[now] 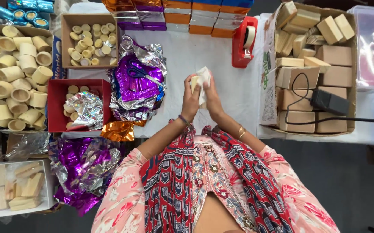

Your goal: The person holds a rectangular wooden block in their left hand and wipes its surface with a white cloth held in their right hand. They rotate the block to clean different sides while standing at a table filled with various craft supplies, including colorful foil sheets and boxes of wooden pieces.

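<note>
A small pale wooden block [194,82], partly wrapped in white paper [203,77], is held up over the white table [204,56] near its centre, between both hands. Left hand [190,101]: fingers closed round the block's left side. Right hand [212,100]: fingers curled onto the paper & block from the right; the two hands are touching.

To the left, a pile of purple & silver foil sheets [137,86] is seen w/ blue-handled scissors [141,73] lying on top. Further left: a red box [55,105] w/ foil and round caps, a cardboard box of round caps [90,41] at far left, and short pale tubes [14,77] stacked at the left edge.

Far side, just right of centre: a red tape dispenser [244,43]. At right, a big carton of wooden blocks [312,64] is seen, w/ a black power adapter [329,102] resting on the blocks.
</note>
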